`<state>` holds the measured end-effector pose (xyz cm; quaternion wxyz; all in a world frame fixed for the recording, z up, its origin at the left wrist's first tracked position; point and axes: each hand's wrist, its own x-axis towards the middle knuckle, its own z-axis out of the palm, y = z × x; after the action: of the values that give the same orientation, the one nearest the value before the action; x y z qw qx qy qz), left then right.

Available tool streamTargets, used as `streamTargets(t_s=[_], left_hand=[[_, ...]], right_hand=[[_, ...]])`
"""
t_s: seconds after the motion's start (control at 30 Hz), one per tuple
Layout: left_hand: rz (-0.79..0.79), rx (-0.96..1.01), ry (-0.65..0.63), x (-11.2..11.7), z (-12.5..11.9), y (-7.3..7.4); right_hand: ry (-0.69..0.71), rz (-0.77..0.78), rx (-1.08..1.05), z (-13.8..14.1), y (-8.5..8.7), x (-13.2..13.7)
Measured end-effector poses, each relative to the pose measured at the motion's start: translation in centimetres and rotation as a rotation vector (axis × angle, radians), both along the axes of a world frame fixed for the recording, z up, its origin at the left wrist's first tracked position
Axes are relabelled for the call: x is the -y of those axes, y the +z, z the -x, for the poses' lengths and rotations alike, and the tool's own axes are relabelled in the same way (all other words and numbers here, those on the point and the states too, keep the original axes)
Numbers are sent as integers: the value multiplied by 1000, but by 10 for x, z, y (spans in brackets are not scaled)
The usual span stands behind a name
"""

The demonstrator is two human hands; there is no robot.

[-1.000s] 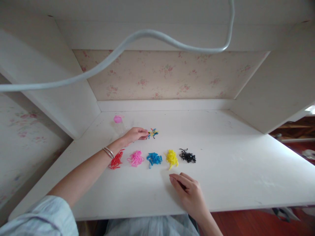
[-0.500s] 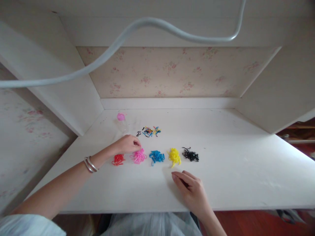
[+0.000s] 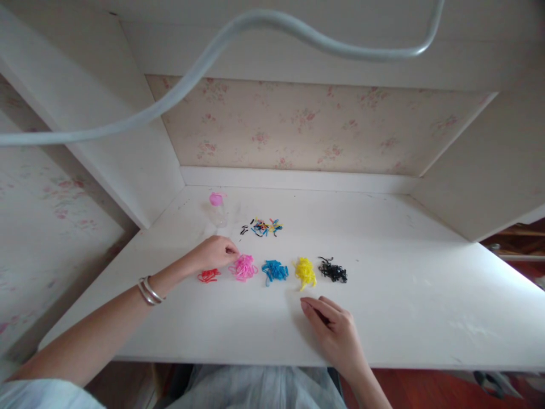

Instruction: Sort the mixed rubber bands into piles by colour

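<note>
My left hand (image 3: 216, 253) is pinched closed beside the upper left of a pink pile of small rubber bands (image 3: 244, 267), above the red rubber bands (image 3: 208, 276). Whatever its fingertips may hold is too small to make out. Closest to my right hand (image 3: 334, 330) are the yellow rubber bands (image 3: 305, 271); the hand rests on the table below them, thumb and fingertips together, and anything between them is hidden. Blue rubber bands (image 3: 275, 271) lie between pink and yellow, black ones (image 3: 334, 271) at the row's right end. Behind the row is a mixed-colour heap of bands (image 3: 266, 228).
A clear bottle with a pink top (image 3: 216, 200) is at the back left of the white table (image 3: 409, 318). White side panels and a flowered back wall (image 3: 298, 125) enclose the table. A thick white cable or tube (image 3: 264, 20) curves across the top of the view.
My left hand has drawn a little to the left, off the top of the pink pile. My right hand stays nearly where it was. The whole view has shifted slightly.
</note>
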<state>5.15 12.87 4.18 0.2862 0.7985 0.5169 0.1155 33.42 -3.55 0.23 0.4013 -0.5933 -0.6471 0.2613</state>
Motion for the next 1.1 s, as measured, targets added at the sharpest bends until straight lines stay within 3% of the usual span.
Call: streamTargets(t_s=[0.33, 0.43, 0.53, 0.67, 0.77, 0.87, 0.97, 1.1], left_hand=[[-40, 24, -38, 5, 7, -2], [-74, 61, 5, 16, 13, 5], [-59, 127, 121, 42, 20, 7], [-45, 214, 256, 92, 28, -10], [-1, 258, 394, 122, 32, -30], [-9, 298, 426, 135, 35, -42], [-4, 317, 386, 134, 36, -42], [7, 360, 359, 127, 36, -40]], right_hand=[[-46, 9, 22, 2, -1, -1], [-46, -7, 54, 0, 16, -7], [-4, -87, 153, 2, 44, -25], [95, -100, 439, 14, 69, -72], [75, 83, 711, 27, 64, -115], [29, 146, 773, 39, 49, -152], [-4, 183, 795, 46, 37, -174], [-36, 205, 812, 52, 31, -181]])
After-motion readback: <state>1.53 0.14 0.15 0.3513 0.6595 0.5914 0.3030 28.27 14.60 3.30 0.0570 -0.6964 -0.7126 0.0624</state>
